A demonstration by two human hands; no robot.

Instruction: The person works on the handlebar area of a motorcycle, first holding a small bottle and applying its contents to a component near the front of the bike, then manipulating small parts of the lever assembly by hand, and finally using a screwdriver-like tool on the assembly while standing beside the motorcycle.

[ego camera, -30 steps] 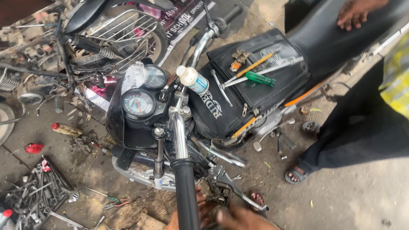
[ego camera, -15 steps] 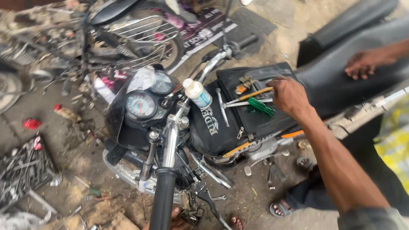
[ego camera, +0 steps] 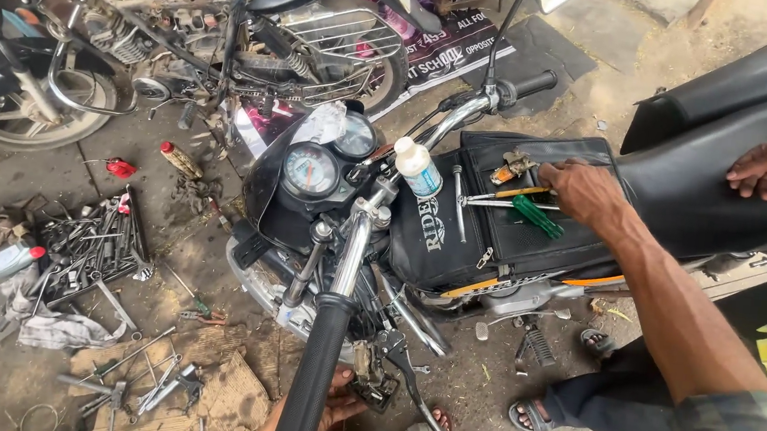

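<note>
The right hand [ego camera: 587,190] is resting fingers-down on the black tank cover [ego camera: 513,237], its grip loosely curled over two screwdrivers, one yellow-handled [ego camera: 519,192] and one green-handled [ego camera: 538,216], though whether it is clasping either I cannot tell. One white bottle [ego camera: 418,167] is standing near the cover's front edge. The left hand [ego camera: 337,406] is reaching low beside the handlebar grip [ego camera: 311,382], fingers half hidden, with open floor lying beyond.

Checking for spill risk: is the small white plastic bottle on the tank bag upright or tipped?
Tipped: the small white plastic bottle lies slanted, white cap on.
</note>
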